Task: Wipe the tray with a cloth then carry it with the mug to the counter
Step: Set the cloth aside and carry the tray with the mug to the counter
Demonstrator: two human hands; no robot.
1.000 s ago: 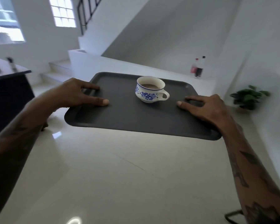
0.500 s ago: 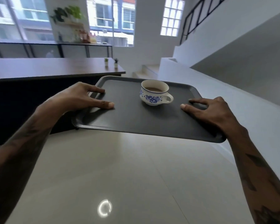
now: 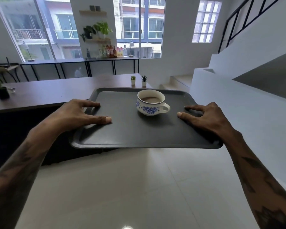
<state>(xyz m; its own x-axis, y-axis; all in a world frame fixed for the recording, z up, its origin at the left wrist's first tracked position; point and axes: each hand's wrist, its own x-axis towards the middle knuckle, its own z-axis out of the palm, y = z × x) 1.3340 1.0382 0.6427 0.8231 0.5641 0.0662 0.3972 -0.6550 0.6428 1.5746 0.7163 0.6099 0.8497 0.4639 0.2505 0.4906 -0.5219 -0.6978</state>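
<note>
Matt dark-grey tray (image 3: pixel 139 134), plastic by look, smooth surface with faint sheen along raised rim. Glazed white ceramic mug (image 3: pixel 151 103), glossy, blue floral print on side. Counter (image 3: pixel 56 93) top dark brown, wood-look, smooth satin finish. Floor (image 3: pixel 122 187) of large pale tiles, polished, mirroring ceiling light. Stair railing (image 3: pixel 238 19) black metal, matt. Walls white, matt plaster look.

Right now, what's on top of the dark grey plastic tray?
On the dark grey plastic tray: white mug with blue flowers, holding brown drink, plus thumbs of the left hand and right hand. Fingers beneath are hidden.
</note>
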